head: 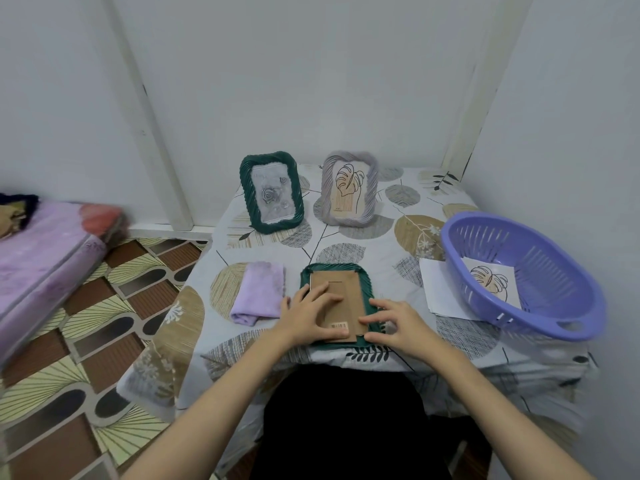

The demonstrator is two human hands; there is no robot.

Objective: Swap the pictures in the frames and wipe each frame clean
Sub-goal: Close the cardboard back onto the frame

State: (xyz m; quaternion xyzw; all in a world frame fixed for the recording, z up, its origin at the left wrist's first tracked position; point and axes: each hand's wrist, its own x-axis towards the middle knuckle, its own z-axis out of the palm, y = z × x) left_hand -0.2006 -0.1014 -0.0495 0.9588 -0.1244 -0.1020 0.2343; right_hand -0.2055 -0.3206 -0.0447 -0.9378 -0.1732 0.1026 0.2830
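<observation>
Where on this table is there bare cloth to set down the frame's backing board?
Bare tablecloth lies between the two standing frames, the green and the grey, and the face-down green frame. The right side is crowded by the purple basket and paper sheets.

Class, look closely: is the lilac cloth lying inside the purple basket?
No, the lilac cloth lies folded on the tablecloth left of the face-down green frame, outside the purple basket.
</observation>
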